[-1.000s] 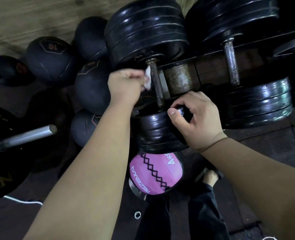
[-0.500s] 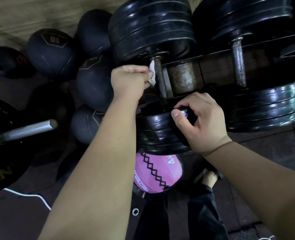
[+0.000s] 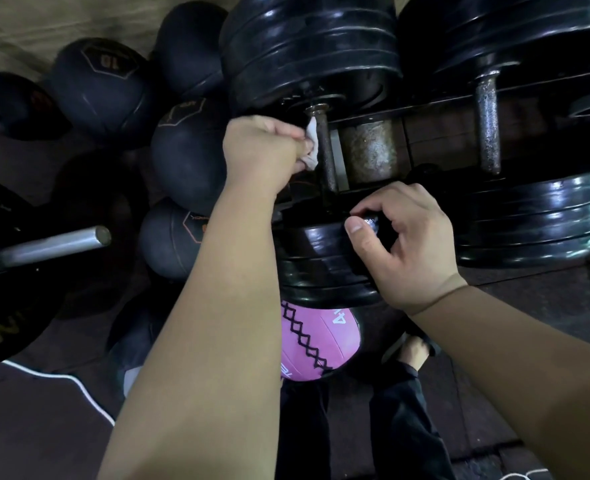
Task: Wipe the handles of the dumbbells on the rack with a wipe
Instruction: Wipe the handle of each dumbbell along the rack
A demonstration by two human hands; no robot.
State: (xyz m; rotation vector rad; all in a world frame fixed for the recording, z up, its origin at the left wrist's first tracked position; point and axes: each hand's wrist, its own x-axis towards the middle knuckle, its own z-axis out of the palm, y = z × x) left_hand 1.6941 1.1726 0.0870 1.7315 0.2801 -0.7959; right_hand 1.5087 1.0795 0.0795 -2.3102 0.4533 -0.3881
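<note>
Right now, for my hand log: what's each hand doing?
Left hand: grips the white wipe against the dumbbell handle.
Right hand: fingers curled round the dumbbell's shiny end cap.

pink ball [image 3: 316, 344]; black ball marked 10 [image 3: 103, 84]; steel bar [image 3: 54, 245]; white cord [image 3: 65, 376]

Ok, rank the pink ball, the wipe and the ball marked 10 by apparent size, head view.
Largest, too alike to rank: ball marked 10, pink ball (partly hidden).
Smallest: wipe, bunched in the left hand.
</note>
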